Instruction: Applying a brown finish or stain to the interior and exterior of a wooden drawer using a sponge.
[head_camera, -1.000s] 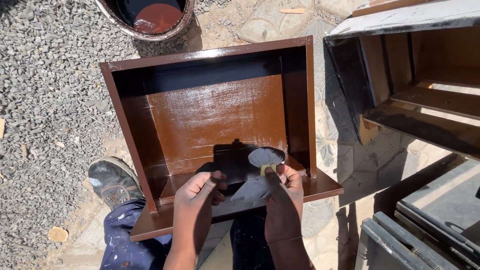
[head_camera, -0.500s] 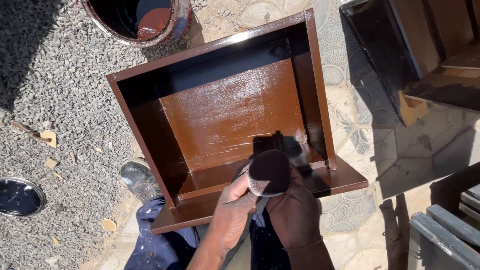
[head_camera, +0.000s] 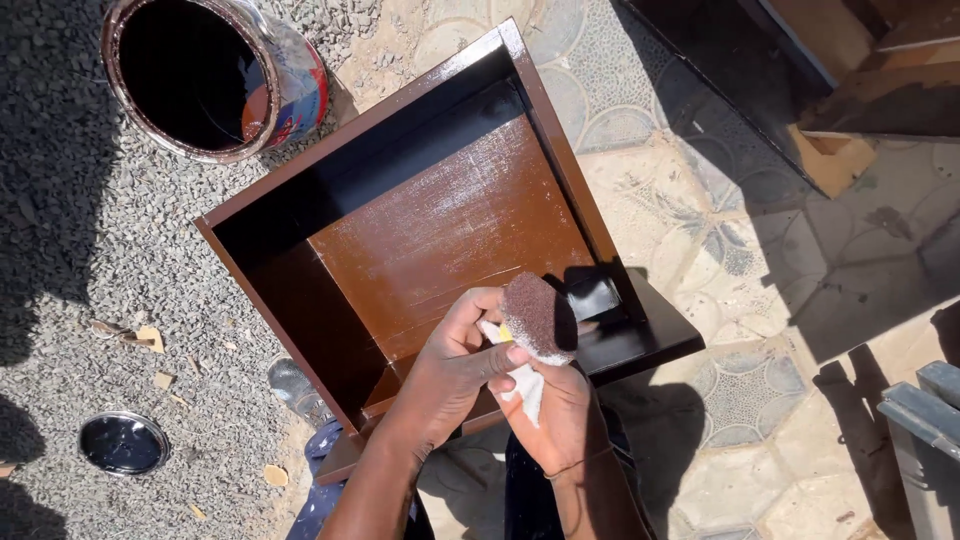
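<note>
Two hands met over the near edge of the brown box (head_camera: 450, 230), and between them we held a rounded pad of coarse brown abrasive (head_camera: 537, 318) with a scrap of white paper or cloth (head_camera: 524, 385) tucked beneath it. Our left hand (head_camera: 452, 368) had its fingers (head_camera: 478, 305) curled around the pad's left side, grasping it; our right hand (head_camera: 560, 415) cupped pad and scrap from below, fingers closed on them. The pad hung just above the box's near right corner, not touching the wood so far as we could tell.

The box sat open-side up on the ground, tilted against our knees, its inner panel glossy and wet-looking. We judged that the main risk lay there: if the pad or a knuckle dropped onto that sheen, it could smear or scratch the coat. Loose grit from the gravel (head_camera: 120, 260) beside the box's left edge could also stick to it.

Beyond the box's far left corner stood an open paint tin (head_camera: 215, 75), leaning, close enough that a nudge of the box might tip it. Its lid (head_camera: 123, 442) lay on the gravel well apart, near our shoe (head_camera: 295, 385). The scrap looked loosely held and could slip onto the panel.
</note>
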